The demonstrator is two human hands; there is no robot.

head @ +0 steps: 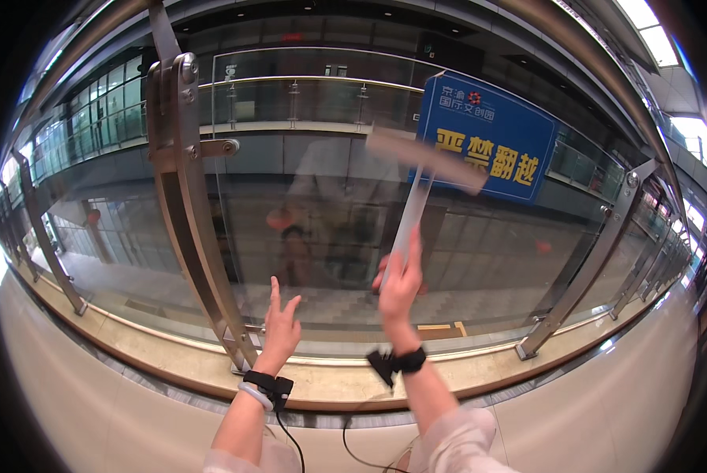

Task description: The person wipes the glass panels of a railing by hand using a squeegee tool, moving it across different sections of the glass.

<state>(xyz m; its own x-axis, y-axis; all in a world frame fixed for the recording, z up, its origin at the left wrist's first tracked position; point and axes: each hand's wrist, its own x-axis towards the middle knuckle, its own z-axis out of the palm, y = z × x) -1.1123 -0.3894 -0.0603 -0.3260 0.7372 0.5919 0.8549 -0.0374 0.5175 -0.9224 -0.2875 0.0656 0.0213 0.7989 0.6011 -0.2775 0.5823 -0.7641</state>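
Observation:
My right hand [401, 287] grips the pale handle of a window-cleaning tool [409, 219] with a wide, blurred head. That head lies across the lower left part of a blue sign [489, 136] with yellow and white writing, at the glass panel [330, 236] of a railing; whether it touches the glass cannot be told. Empty, with its fingers spread, my left hand [282, 328] is raised low in front of the same panel, right of a metal post. Both wrists wear black straps with small devices, and a pale bangle circles the left one.
Steel posts stand left [194, 207] and right [596, 266] of the panel, with bolted glass clamps. A metal handrail [613, 71] curves overhead. Below runs a beige stone ledge [341, 378] above the tiled floor [152, 425]. Black cables [291, 440] hang near my feet.

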